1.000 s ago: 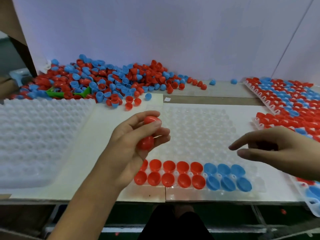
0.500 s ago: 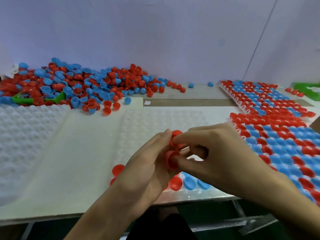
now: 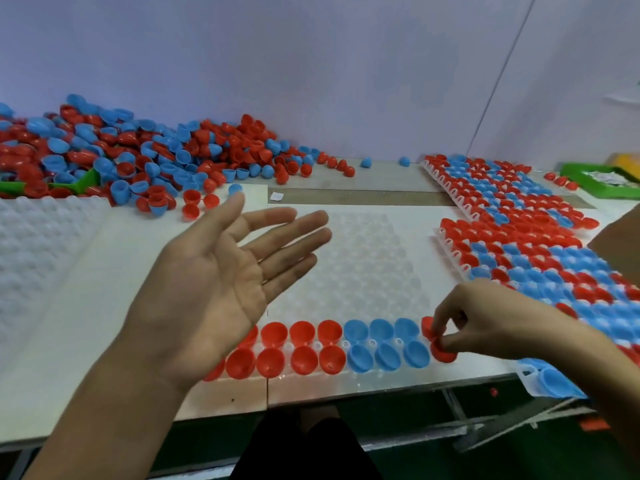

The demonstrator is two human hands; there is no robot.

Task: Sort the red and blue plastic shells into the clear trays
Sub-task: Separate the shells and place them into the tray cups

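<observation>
Right hand (image 3: pixel 485 323) low at the near right end of the clear dimpled plastic tray (image 3: pixel 363 265), fingertips pinched on two red plastic half-shells (image 3: pixel 441 348), one behind the other, at the end of the two near rows. They sit directly under the fingers, just right of the blue shells (image 3: pixel 384 344) already seated, open cups upward. Whether they are fully down in their pockets I cannot tell. Left hand (image 3: pixel 221 282) hovers palm-up, fingers spread flat, holding nothing, and is the nearer hand to the loose pile of red and blue shells (image 3: pixel 138 157) at back left.
</observation>
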